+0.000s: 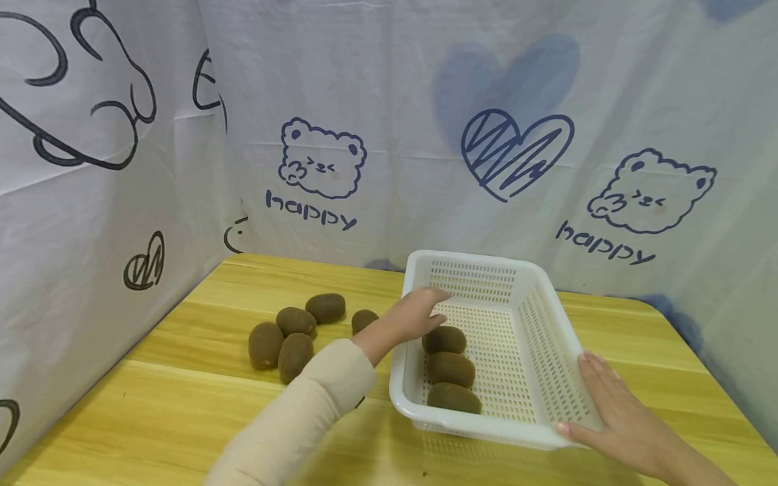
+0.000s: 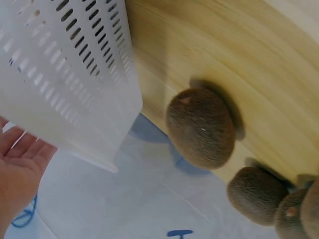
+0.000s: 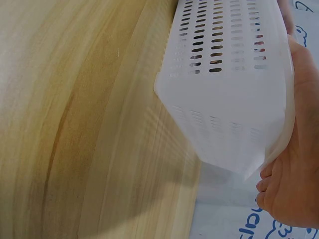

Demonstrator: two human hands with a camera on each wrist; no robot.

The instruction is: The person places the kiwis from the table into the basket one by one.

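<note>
A white perforated plastic basket (image 1: 486,426) stands on the wooden table, with three brown kiwis (image 1: 451,370) lined up along its left inner side. My left hand (image 1: 413,316) reaches over the basket's left rim, above the farthest of these kiwis. Its fingers and thumb are spread apart, nothing showing between them. At the near right corner my right hand (image 1: 626,412) grips the basket, thumb at the near rim and fingers along the right side. Outside, left of the basket, lie several more kiwis (image 1: 296,356); one kiwi (image 1: 365,320) is partly hidden behind my left wrist.
The wooden table (image 1: 182,398) ends at a white cloth backdrop (image 1: 389,135) with bear, heart and lettering prints. More cloth hangs at the left and right sides. Table surface shows in front of the basket and at its right.
</note>
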